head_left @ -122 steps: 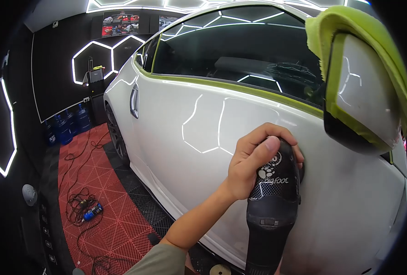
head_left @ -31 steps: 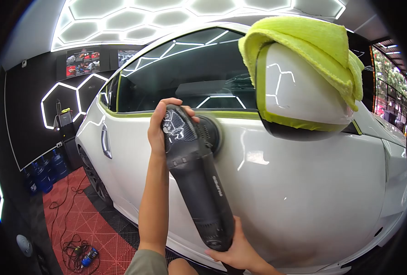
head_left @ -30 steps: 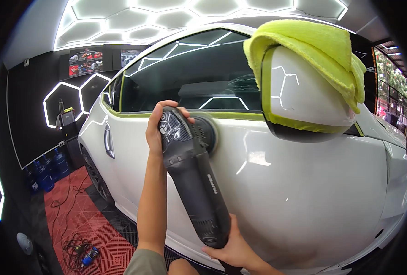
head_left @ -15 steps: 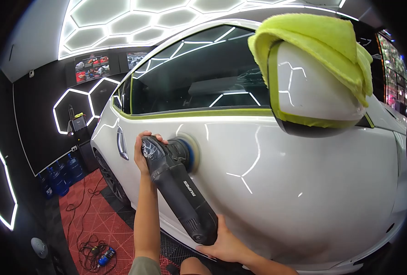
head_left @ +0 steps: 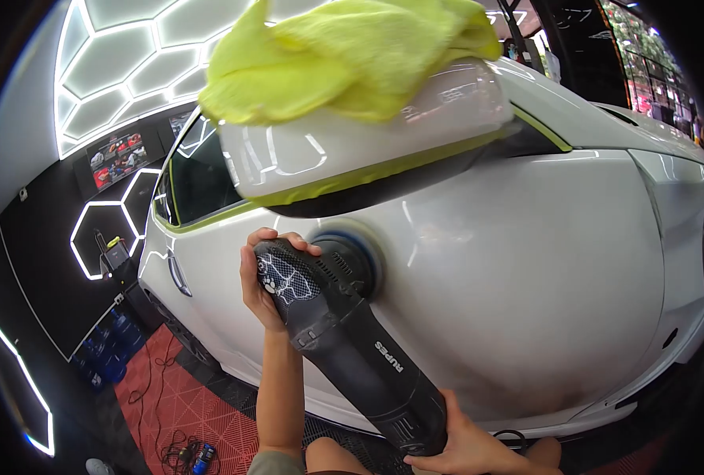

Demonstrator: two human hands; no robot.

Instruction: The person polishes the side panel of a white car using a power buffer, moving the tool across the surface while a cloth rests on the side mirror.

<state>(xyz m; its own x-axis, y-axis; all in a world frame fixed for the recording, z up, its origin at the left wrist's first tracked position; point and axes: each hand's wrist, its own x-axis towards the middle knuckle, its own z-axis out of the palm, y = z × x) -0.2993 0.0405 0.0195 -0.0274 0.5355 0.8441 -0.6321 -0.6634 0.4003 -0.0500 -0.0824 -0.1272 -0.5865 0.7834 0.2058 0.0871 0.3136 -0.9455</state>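
I hold a black machine polisher (head_left: 344, 332) with both hands against the white car door (head_left: 526, 277). My left hand (head_left: 261, 277) wraps over its rounded head. My right hand (head_left: 463, 447) grips the rear end of the handle near the bottom edge. The round pad (head_left: 360, 245), with a blue rim, presses on the door panel just under the side mirror (head_left: 352, 150). A yellow-green microfibre cloth (head_left: 352, 51) is draped over the mirror.
Green masking tape (head_left: 209, 215) runs along the window line and the mirror's edge. Red floor tiles (head_left: 170, 396) with a tangled cable and blue water bottles (head_left: 106, 356) lie at the lower left. Hexagon lights cover the wall and ceiling.
The view has swung up and closer under the mirror. The polisher has shifted right along the door toward the mirror; both hands keep their grip.
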